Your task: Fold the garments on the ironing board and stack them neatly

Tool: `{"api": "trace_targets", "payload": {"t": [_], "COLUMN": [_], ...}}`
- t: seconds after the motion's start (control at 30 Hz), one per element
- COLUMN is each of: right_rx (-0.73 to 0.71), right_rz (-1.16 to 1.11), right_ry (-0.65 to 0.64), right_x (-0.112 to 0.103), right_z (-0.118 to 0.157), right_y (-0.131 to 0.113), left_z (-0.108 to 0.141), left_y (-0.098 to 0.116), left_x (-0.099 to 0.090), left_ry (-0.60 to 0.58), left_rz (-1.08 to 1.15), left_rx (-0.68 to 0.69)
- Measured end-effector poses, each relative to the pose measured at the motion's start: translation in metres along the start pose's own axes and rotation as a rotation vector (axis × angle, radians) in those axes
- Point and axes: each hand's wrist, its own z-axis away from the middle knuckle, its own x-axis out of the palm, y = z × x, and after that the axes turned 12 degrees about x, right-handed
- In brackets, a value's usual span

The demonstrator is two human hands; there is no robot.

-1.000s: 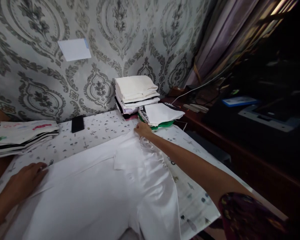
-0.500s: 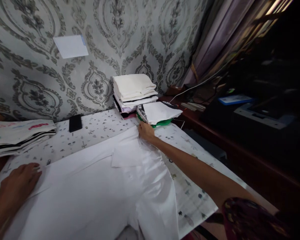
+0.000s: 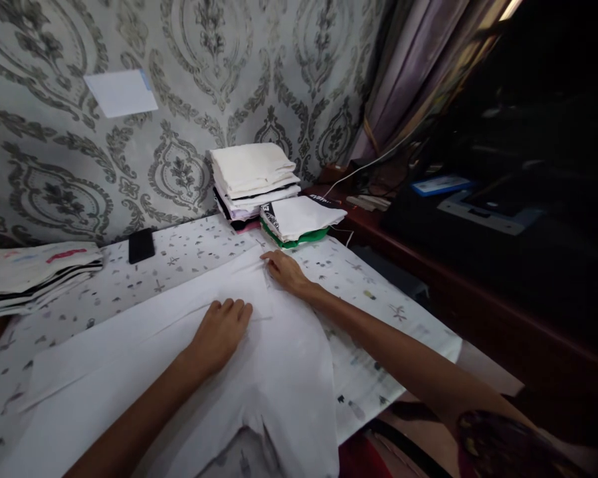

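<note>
If my right hand (image 3: 286, 271) tugged hard at the far right corner of the white garment (image 3: 282, 352), the cloth could bunch under my left hand (image 3: 224, 332); reaching too far might nudge the folded pile (image 3: 306, 218) just beyond. The garment lies spread across the near surface (image 3: 379, 299). My left hand rests on it knuckles up, fingers narrowly curled; my right reaches farther, index finger extended. Whether either pinches cloth, I cannot tell.
</note>
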Motion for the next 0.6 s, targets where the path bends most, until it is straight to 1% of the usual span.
{"api": "trace_targets", "payload": {"t": [0.07, 0.1, 0.13, 0.23, 0.3, 0.4, 0.5, 0.53, 0.6], "right_rx": [0.02, 0.032, 0.042, 0.055, 0.052, 0.062, 0.077, 0.098, 0.185], "right_rz": [0.029, 0.044, 0.059, 0.092, 0.095, 0.075, 0.028, 0.006, -0.035], "right_ry": [-0.025, -0.036, -0.046, -0.072, -0.082, -0.08, -0.078, -0.075, -0.061], "right_x": [-0.002, -0.004, -0.005, -0.009, -0.009, -0.01, -0.014, -0.016, -0.02], "right_z": [0.0, 0.001, 0.001, 0.003, 0.004, 0.005, 0.006, 0.006, 0.002], "right_y": [-0.002, -0.003, -0.005, -0.008, -0.009, -0.007, -0.008, -0.009, -0.013], "left_z": [-0.008, -0.009, -0.009, 0.002, 0.012, 0.023, 0.026, 0.026, 0.026], "left_y": [-0.005, -0.008, -0.011, -0.019, -0.023, -0.024, -0.021, -0.02, -0.022], "left_x": [-0.005, -0.007, -0.007, -0.005, 0.0, 0.008, 0.011, 0.01, 0.007], "left_ry": [-0.055, -0.052, -0.027, 0.128, 0.186, 0.172, 0.165, 0.169, 0.186], "left_rz": [-0.01, -0.005, 0.009, 0.105, 0.185, 0.253, 0.266, 0.279, 0.34], "left_rx": [-0.014, -0.015, -0.014, -0.017, -0.02, -0.011, 0.0, 0.0, -0.012]}}
